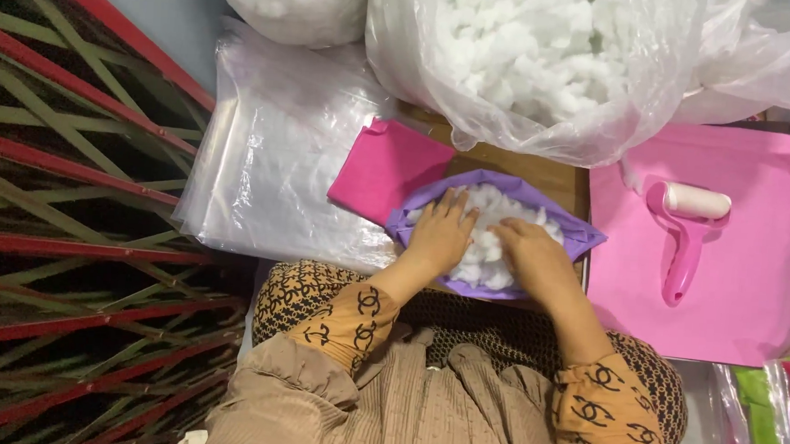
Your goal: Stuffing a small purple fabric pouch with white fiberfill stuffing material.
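Observation:
A purple fabric cover point(505, 190) lies open in front of me, filled with white stuffing point(492, 254). My left hand point(441, 233) presses down on the stuffing at the cover's left side, fingers spread. My right hand point(530, 253) rests on the stuffing at the right, fingers curled into it. A folded magenta fabric piece point(381, 169) lies just left of the cover, partly under it.
A big clear plastic bag of white stuffing point(530, 58) stands behind the cover. A stack of clear plastic bags point(271, 170) lies to the left. A pink lint roller point(687, 233) rests on pink fabric point(743, 294) at right. A red and green mat point(70, 232) covers the left.

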